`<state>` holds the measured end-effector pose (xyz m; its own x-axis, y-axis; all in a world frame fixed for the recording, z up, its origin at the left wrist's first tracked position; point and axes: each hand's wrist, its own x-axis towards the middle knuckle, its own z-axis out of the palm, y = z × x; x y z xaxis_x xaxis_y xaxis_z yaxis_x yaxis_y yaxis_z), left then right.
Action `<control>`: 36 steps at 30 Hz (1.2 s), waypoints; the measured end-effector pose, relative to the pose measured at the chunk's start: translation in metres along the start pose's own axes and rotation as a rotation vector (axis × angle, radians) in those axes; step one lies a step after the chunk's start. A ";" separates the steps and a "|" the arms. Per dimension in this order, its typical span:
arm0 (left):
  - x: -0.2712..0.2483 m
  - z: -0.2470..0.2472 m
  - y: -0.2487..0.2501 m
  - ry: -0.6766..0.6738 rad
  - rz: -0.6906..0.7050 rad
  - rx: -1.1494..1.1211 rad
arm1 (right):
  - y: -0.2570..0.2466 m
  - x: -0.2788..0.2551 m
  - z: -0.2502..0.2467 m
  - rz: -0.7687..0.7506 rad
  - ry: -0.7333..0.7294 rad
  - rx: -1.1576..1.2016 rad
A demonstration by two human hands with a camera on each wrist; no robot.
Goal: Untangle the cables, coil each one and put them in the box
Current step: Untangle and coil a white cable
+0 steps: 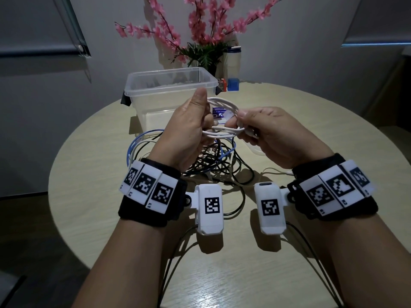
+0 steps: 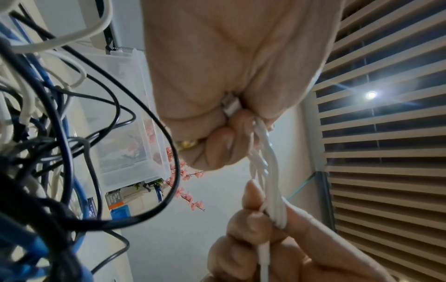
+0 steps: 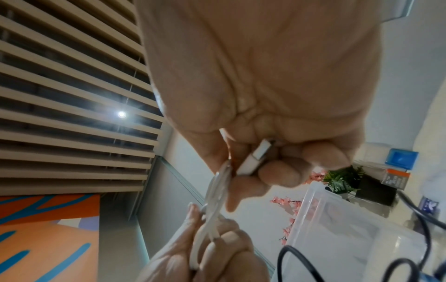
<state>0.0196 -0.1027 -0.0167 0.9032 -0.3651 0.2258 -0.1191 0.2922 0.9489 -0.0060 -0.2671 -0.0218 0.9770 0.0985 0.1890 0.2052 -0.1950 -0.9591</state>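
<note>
A round desk [image 1: 311, 121] with a pale wood-grain top carries everything. Near its far edge stands a clear plastic box [image 1: 142, 90]. In front of that, toward the middle, lies a tangle of black, blue and white cables [image 1: 222, 165]. At the far edge sit a small blue cube [image 1: 233, 84] and a flower pot [image 1: 211, 68].

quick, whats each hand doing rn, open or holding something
Left hand: fingers curled round the white cable coil, gripping it.
Right hand: pinches the same coil and holds its white plug end.
</note>
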 end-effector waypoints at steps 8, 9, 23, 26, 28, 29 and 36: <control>0.005 -0.003 -0.006 0.067 -0.029 0.217 | 0.003 0.002 -0.003 -0.085 0.161 0.154; 0.005 -0.004 -0.006 0.073 -0.020 0.245 | 0.003 0.003 -0.003 -0.082 0.180 0.180; 0.005 -0.007 -0.005 0.076 -0.075 0.124 | 0.001 0.000 -0.001 -0.002 0.235 0.097; 0.004 -0.007 -0.004 0.106 -0.102 0.181 | -0.002 -0.003 -0.001 0.092 0.156 0.086; 0.002 -0.006 -0.003 0.095 -0.130 0.244 | -0.004 -0.007 0.000 0.125 0.134 0.089; 0.000 -0.006 -0.002 0.075 -0.152 0.274 | -0.005 -0.010 0.001 0.134 0.124 0.074; -0.016 -0.014 0.010 -0.045 -0.256 0.538 | -0.009 -0.030 0.003 0.217 0.046 -0.046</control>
<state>0.0096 -0.0820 -0.0142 0.9136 -0.4058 -0.0268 -0.1028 -0.2941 0.9502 -0.0373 -0.2657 -0.0192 0.9999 0.0051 -0.0105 -0.0089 -0.2512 -0.9679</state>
